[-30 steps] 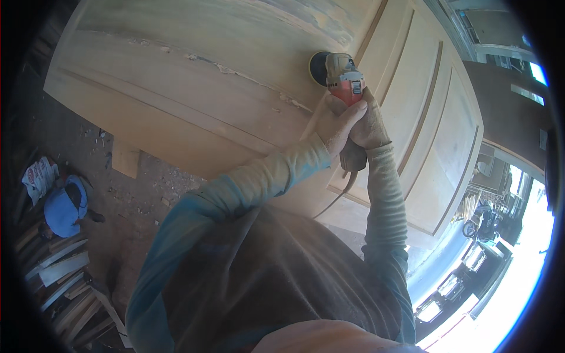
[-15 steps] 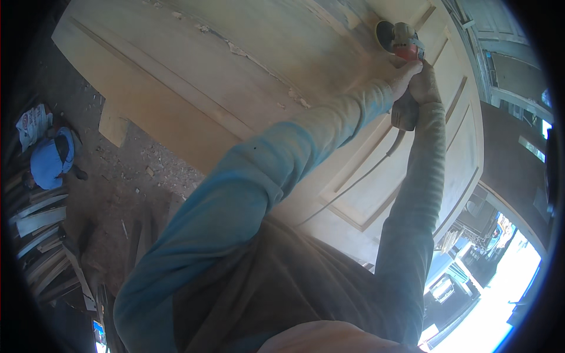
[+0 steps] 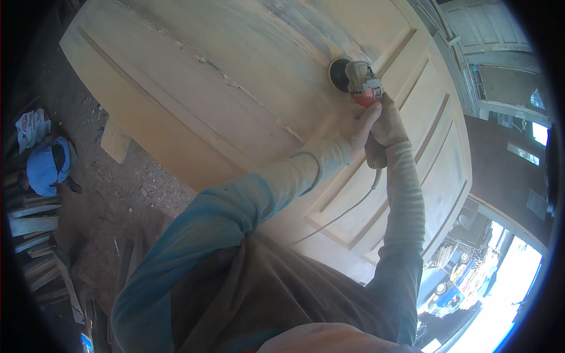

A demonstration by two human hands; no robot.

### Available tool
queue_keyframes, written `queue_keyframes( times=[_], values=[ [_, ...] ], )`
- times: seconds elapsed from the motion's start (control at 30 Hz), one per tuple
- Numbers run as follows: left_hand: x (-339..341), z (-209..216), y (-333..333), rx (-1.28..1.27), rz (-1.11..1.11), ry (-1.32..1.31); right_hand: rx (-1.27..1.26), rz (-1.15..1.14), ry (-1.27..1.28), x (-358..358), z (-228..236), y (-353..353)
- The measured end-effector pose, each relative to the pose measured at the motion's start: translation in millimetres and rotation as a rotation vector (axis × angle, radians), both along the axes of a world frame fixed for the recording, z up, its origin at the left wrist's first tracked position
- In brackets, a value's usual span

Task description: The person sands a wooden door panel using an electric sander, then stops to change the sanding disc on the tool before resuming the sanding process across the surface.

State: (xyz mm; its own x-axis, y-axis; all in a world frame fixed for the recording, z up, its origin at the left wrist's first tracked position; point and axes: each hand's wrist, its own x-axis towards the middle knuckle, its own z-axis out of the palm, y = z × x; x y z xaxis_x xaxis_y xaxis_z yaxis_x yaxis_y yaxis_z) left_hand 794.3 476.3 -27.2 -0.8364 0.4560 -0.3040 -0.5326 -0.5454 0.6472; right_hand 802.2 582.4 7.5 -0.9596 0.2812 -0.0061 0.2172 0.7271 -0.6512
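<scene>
Both my hands grip an angle grinder (image 3: 367,91) with a grey and red body and a round disc (image 3: 339,75) at its front. My left hand (image 3: 363,125) is wrapped round the body just behind the red part. Beside it, my right hand (image 3: 388,122) closes round the body from the right; its fingers are partly hidden. The disc is at a pale, dusty panelled wooden door (image 3: 223,112); whether it touches the surface I cannot tell. From the grinder's rear end, a thin cord (image 3: 347,210) runs down towards my body.
Rough, flaking strips (image 3: 219,70) cross the door's surface. Left of it, the floor (image 3: 106,194) is littered with chips. A blue bundle (image 3: 47,167), a white printed sack (image 3: 32,128) and wooden pieces (image 3: 41,226) lie at the far left. A dark board (image 3: 500,156) stands at the right.
The grinder and both my hands have come nearer to me and to the left across the door. My grip on it has stayed.
</scene>
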Motion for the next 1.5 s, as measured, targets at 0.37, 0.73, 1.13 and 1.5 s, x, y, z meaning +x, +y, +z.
queue_keyframes(
  times=[0.37, 0.73, 1.13, 1.5],
  values=[
    [0, -14, -23, -0.049, -0.106, 0.035, -0.151, 0.042, -0.082, 2, 15, -40],
    [-75, -23, 56, 0.088, -0.184, 0.014, 0.233, 0.047, -0.124, -66, 12, 40],
    [-108, 0, 19, 0.153, -0.352, -0.141, 0.170, -0.086, -0.307, -108, 11, 37],
    [-110, 10, -1, 0.187, -0.339, -0.068, 0.043, -0.009, -0.227, -110, 15, 23]
  ],
)
